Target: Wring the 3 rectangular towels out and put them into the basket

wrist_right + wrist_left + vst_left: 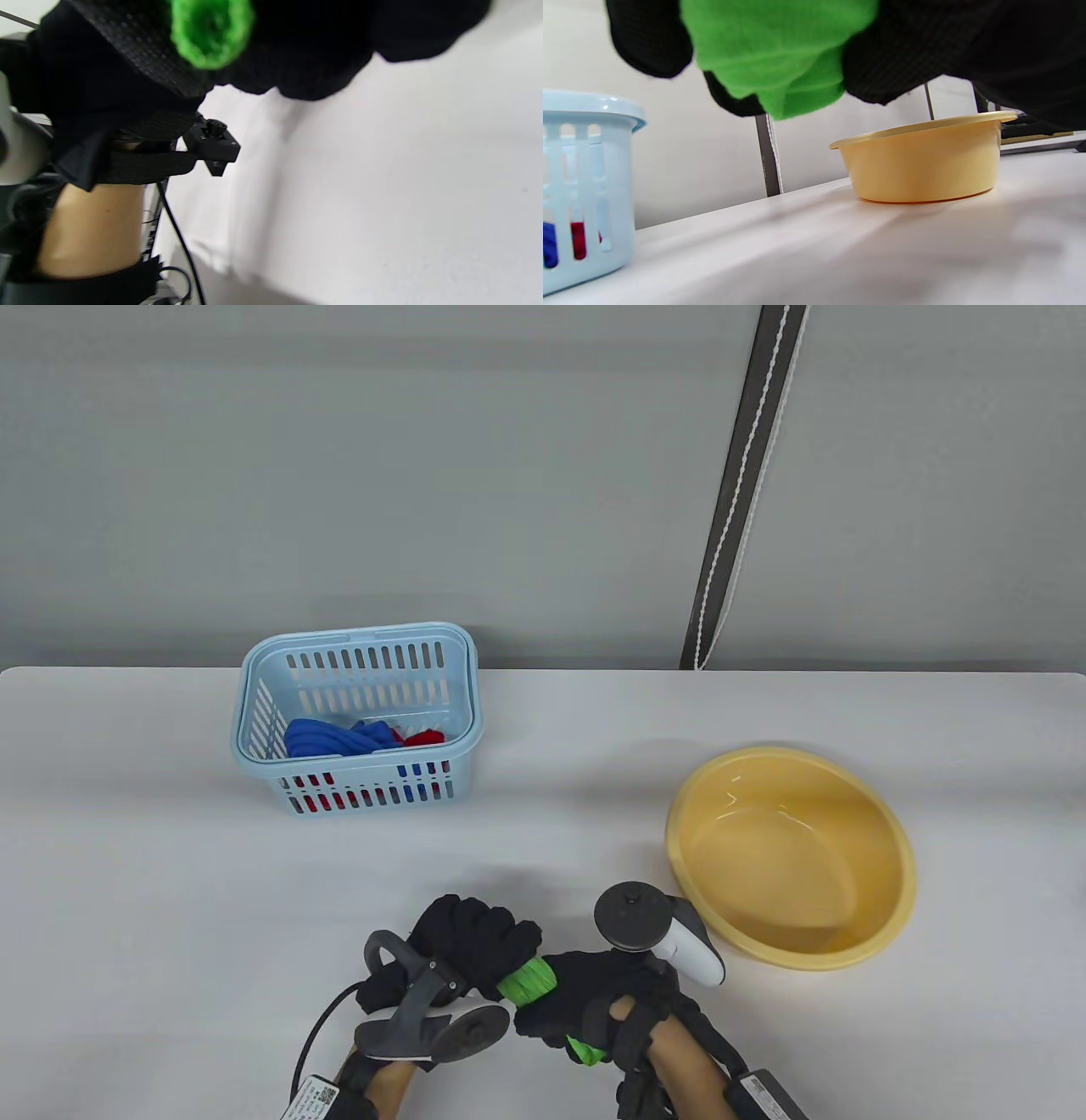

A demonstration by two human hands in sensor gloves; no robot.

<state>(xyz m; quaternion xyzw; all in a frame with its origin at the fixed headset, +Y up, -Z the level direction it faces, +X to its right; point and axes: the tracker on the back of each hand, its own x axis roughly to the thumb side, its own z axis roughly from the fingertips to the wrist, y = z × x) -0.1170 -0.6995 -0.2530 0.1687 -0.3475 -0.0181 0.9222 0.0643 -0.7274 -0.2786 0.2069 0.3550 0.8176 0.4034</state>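
Table view: both hands [543, 976] hide most of green towel [528, 982].

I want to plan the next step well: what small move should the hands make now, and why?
Probably carry the green towel left and away to the basket and drop it in. Both the left hand and right hand grip it already twisted tight, and the blue and red towels lie inside.

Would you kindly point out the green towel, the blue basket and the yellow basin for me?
green towel [528, 981], table view, twisted stretch showing between the two hands.
blue basket [366, 795], table view, slotted front wall.
yellow basin [925, 169], left wrist view, outer side wall.
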